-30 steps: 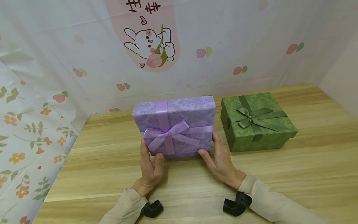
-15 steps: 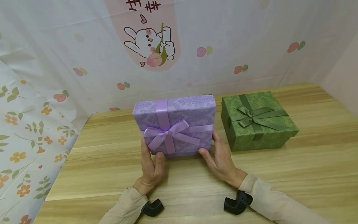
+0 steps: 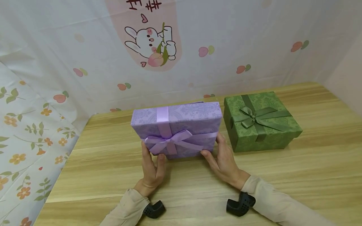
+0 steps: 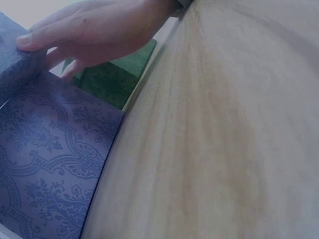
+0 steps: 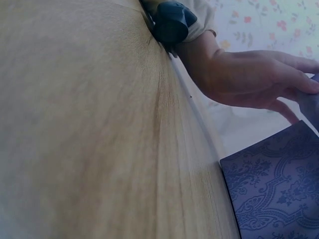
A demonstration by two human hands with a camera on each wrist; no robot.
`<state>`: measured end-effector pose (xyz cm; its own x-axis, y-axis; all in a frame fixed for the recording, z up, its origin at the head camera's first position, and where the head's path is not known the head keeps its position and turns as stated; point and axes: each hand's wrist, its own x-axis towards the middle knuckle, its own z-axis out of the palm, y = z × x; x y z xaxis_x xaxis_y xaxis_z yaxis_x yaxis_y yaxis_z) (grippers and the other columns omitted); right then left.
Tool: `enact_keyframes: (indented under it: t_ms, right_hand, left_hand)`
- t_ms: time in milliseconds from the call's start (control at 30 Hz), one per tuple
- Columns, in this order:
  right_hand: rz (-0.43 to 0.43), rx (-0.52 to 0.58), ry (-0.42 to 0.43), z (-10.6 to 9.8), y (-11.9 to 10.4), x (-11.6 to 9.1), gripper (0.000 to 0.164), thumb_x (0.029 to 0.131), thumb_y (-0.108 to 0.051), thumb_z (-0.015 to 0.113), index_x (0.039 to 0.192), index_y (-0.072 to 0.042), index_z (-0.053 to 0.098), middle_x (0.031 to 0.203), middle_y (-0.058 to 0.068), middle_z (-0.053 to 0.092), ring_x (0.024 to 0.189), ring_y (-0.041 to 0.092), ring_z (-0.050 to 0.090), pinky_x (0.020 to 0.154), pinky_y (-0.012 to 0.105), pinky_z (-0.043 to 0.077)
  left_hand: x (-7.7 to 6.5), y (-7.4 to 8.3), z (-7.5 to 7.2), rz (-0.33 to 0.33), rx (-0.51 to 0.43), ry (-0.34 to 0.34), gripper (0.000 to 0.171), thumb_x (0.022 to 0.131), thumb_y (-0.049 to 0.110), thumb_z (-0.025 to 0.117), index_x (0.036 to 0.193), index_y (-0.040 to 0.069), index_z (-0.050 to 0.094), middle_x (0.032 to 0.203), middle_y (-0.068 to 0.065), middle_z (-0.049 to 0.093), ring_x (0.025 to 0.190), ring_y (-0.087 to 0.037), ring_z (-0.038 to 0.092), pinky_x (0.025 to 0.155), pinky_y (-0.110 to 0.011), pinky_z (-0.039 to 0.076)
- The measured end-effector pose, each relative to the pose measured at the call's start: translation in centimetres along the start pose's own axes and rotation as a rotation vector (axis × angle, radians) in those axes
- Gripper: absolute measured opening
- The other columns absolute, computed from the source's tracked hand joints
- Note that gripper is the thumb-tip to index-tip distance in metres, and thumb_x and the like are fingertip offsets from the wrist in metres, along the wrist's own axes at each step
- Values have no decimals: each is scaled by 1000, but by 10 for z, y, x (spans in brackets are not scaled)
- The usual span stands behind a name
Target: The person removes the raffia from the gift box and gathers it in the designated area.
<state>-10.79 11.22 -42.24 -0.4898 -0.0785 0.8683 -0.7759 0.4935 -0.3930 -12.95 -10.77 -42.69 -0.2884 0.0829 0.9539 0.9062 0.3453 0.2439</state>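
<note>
Purple lid's upper edge swings down and toward me

Compared with half a second ago, the purple lid [image 3: 205, 113] in my hands leans differently: its upper edge sits lower and nearer me, the bow side looks narrower, and a thin dark edge now shows behind it. My hands stay where they were.

My left hand [image 3: 152, 171] is clamped on the lid's left side, thumb at the near lower edge and fingers up along the side. My right hand [image 3: 225, 164] grips the opposite side the same way, its thumb pressed near the lower right corner. The lid is tilted, with a lilac ribbon bow [image 3: 169, 140] facing me. Below it, from my left wrist, I see the patterned wall of the purple box [image 4: 55, 159], which stands on the wood-grain worktop [image 3: 99, 169].

Just beyond my right hand, apart from it, sits a green box [image 3: 268, 135] with its lid on and a green bow on top. Beige sleeves [image 3: 282, 202] cover my forearms, with black mounts [image 3: 154, 209] at the wrists. Behind the worktop hangs a white cloth [image 3: 232, 28] printed with a sideways rabbit and fruit; to my left is a flowered cloth [image 3: 17, 141].
</note>
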Motion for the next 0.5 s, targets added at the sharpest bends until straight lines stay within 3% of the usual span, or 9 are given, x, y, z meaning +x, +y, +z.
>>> enact_keyframes:
  t_ms: [200, 367, 500]
  right_hand:
    - [-28, 62, 16, 0, 0, 3, 60, 98, -35, 45, 124, 18, 36, 115, 26, 51, 104, 33, 52, 100, 30, 34]
    - [-1, 197, -22, 0, -1, 7, 51, 99, -23, 44, 128, 18, 33, 122, 28, 47, 118, 31, 45, 104, 39, 30]
    - [10, 213, -36, -1, -2, 6, 47, 99, -19, 43, 128, 17, 36, 125, 27, 46, 122, 28, 42, 104, 40, 30]
  left_hand:
    - [0, 0, 0, 1, -14, 6, 53, 99, 18, 44, 133, -19, 26, 130, -17, 46, 113, -20, 48, 97, -31, 37]
    - [1, 2, 1, -62, -128, -35, 52, 99, 15, 40, 136, -17, 22, 136, -11, 43, 117, -25, 46, 102, -37, 34]
    - [3, 3, 1, -119, -167, -63, 53, 98, 12, 40, 136, -19, 19, 138, -11, 41, 122, -30, 42, 104, -39, 31]
